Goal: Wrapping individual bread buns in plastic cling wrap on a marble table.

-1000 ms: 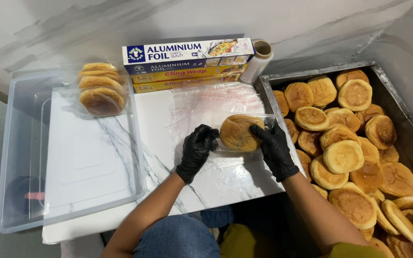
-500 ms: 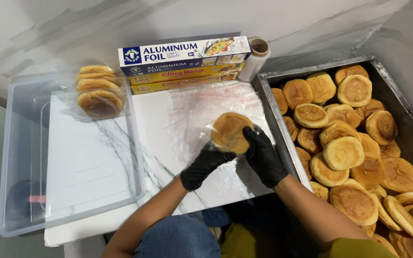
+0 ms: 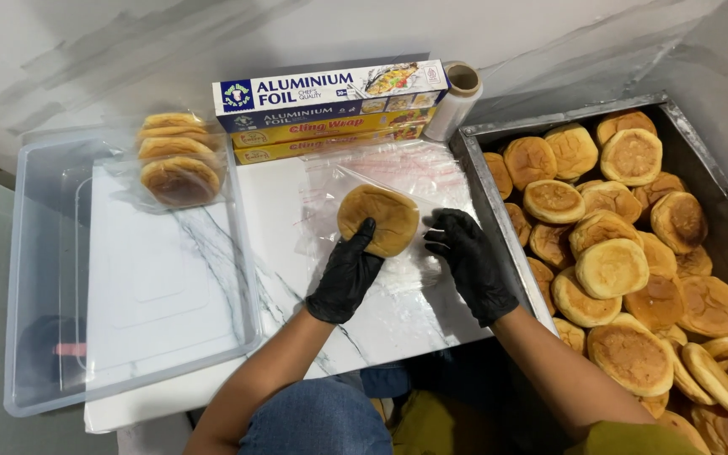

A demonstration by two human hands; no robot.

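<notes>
just left of the metal tray (image 3: 473, 181), my left hand (image 3: 349, 274) grip holds a bun (image 3: 378, 219) w/ clear bag (image 3: 381, 181); right hand (image 3: 469, 261) grip released, fingers spread on the bag.

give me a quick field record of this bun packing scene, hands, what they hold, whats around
left hand: black-gloved left hand grips a round golden-brown bun
right hand: black-gloved right hand open, resting on a clear plastic bag
bun position: at the bag, above the white marble counter
left side: clear plastic tub holding bagged buns
right side: metal tray full of loose buns
back: flat boxes of foil and wrap
</notes>
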